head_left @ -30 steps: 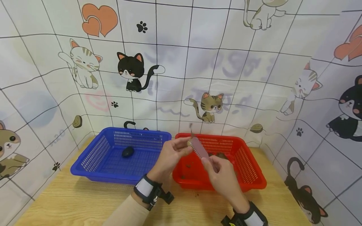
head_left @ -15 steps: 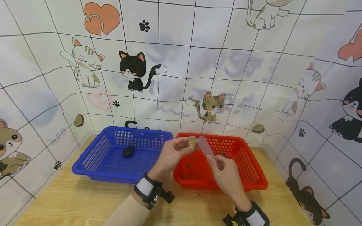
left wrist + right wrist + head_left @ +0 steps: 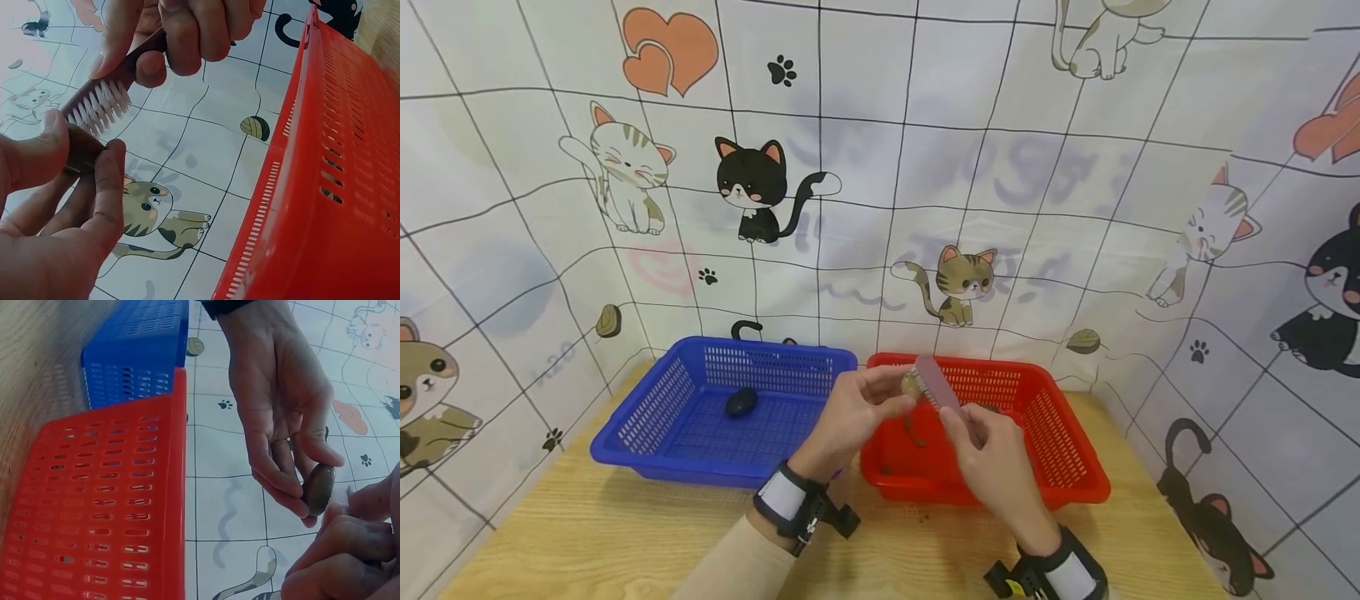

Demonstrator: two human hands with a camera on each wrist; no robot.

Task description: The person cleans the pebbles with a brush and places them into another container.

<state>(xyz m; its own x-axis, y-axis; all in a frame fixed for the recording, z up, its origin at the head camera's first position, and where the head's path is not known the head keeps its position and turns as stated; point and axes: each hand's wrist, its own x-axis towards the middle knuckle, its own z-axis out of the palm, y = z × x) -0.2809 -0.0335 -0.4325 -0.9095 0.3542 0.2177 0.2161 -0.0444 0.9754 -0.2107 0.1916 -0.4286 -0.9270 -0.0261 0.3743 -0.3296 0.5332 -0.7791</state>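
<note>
Over the red basket (image 3: 880,492), my left hand (image 3: 857,408) pinches a smooth olive-brown stone (image 3: 319,489) between thumb and fingertips. My right hand (image 3: 996,467) grips a small brush (image 3: 942,385) with a dusky pink back and white bristles. In the left wrist view those bristles (image 3: 100,107) meet the top of the stone, which my left thumb partly covers. Brown bits (image 3: 914,433) show below the stone against the red basket. Part of a brown lump (image 3: 991,409) shows there behind my right hand.
To the left stands a blue basket (image 3: 647,467) with one dark, smooth stone (image 3: 741,402) in it. Both baskets sit on a wood-grain table (image 3: 550,533). A cat-patterned sheet (image 3: 865,183) rises right behind and at the sides. Small crumbs (image 3: 923,518) lie before the red basket.
The brush swings right, off the stone, then back left onto it. A brown bit seen above the hands a second ago is gone from there. The left hand barely shifts.
</note>
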